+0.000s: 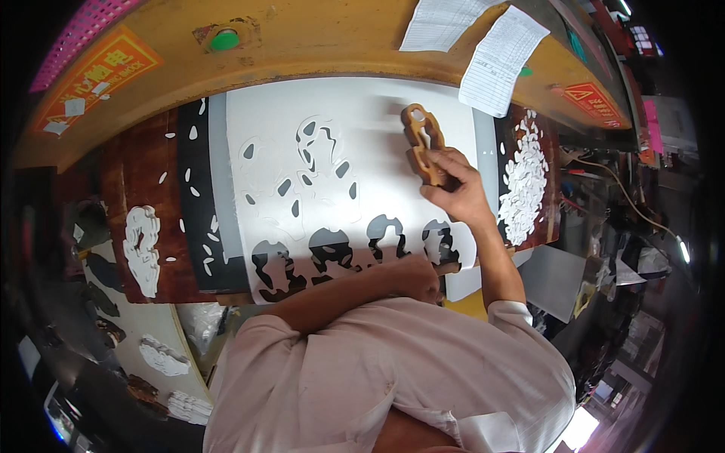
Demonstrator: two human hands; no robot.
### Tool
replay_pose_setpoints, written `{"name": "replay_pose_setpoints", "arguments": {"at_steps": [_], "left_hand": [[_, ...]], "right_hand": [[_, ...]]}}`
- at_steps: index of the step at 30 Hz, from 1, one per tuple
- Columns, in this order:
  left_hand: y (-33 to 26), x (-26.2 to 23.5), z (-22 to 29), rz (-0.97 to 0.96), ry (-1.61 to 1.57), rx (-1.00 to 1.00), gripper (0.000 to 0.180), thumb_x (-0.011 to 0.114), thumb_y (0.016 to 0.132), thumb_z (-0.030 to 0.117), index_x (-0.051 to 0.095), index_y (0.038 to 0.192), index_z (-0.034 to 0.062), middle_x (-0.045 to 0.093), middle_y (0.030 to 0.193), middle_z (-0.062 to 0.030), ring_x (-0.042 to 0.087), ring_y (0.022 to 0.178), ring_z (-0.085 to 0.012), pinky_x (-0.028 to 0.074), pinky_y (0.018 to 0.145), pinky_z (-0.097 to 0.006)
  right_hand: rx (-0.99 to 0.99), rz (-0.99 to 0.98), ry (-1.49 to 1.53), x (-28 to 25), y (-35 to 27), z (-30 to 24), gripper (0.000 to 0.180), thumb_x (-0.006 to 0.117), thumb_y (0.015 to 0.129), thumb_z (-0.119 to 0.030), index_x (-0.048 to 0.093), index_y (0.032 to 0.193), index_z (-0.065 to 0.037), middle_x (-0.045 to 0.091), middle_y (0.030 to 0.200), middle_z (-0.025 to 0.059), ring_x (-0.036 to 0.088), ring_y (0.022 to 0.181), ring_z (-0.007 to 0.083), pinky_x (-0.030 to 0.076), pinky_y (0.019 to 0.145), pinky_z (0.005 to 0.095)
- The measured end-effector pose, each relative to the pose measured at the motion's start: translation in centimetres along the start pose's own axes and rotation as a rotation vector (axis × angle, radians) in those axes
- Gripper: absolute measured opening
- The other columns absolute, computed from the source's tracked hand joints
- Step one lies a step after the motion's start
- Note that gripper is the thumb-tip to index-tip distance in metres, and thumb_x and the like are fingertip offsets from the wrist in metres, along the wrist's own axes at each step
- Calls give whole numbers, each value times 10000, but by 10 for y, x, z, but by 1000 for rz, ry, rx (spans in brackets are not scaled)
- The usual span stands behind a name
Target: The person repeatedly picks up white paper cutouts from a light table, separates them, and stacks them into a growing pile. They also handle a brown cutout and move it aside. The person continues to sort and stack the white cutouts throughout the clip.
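Note:
My right hand (462,195) grips the near end of a brown cutting die (421,130), a long wavy-edged shape with openings through it. The die is over the right part of a white sheet (370,106); whether it touches the sheet I cannot tell. My left forearm crosses in front of my body. At the sheet's near edge my left hand (420,278) is closed, its fingers curled and mostly hidden. Cut-out holes (387,230) run in a row along the sheet's near side. Outlines and small holes (308,151) mark its left half.
A yellow machine beam (317,49) spans the far side, with a green button (224,40) and hanging papers (495,64). Small white offcuts (523,185) are heaped at right. A stack of white cut pieces (142,245) lies at left. More pieces (164,355) sit on a lower-left board.

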State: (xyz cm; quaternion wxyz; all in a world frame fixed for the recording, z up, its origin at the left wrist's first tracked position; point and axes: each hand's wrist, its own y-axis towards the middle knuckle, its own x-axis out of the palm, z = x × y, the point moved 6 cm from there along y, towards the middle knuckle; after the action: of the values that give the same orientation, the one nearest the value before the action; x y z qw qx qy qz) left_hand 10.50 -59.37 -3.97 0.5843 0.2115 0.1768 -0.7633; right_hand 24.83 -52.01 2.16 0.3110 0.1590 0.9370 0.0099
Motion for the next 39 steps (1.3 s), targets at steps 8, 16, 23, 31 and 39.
{"name": "replay_pose_setpoints", "arguments": {"at_steps": [8, 16, 23, 31, 39], "left_hand": [[-257, -63, -50, 1188, 9, -497, 187, 671, 959, 4, 728, 1129, -48, 758, 1078, -178, 740, 946, -322, 589, 853, -389], [-358, 45, -47, 1375, 734, -974, 300, 599, 1020, 180, 694, 1235, -7, 672, 1227, -192, 607, 1167, -390, 419, 1059, -526], [-353, 61, -67, 1366, 995, -1025, 338, 576, 993, 270, 722, 1187, 36, 682, 1092, -149, 607, 1034, -379, 411, 967, -510], [-361, 75, -80, 1314, 1032, -1055, 352, 569, 998, 290, 767, 1154, 45, 725, 990, -159, 647, 955, -387, 449, 934, -519], [-372, 78, -98, 1253, 1009, -1041, 385, 526, 989, 266, 745, 1204, 34, 713, 1043, -149, 629, 1020, -369, 419, 984, -511]], "right_hand": [[-467, -100, -404, 79, -9, 10, 516, 874, 708, -208, 803, 1213, -129, 693, 1332, 41, 513, 1340, 449, 452, 1164, 542], [-212, 119, -186, 39, -37, 38, 439, 833, 903, -240, 746, 1289, -52, 609, 1456, 188, 522, 1388, 401, 439, 1162, 470], [258, 425, 205, -29, -147, 105, 285, 720, 1009, -156, 757, 1228, 23, 775, 1120, 97, 702, 983, 135, 549, 904, 275], [3, 891, 236, -90, -171, 70, 572, 657, 1047, -163, 485, 1535, 80, 683, 1045, 42, 597, 888, 100, 510, 822, 252], [193, 421, -97, -10, -245, 78, 399, 640, 1042, -309, 705, 1315, -26, 748, 1161, 207, 718, 1091, 354, 566, 950, 445]]}}
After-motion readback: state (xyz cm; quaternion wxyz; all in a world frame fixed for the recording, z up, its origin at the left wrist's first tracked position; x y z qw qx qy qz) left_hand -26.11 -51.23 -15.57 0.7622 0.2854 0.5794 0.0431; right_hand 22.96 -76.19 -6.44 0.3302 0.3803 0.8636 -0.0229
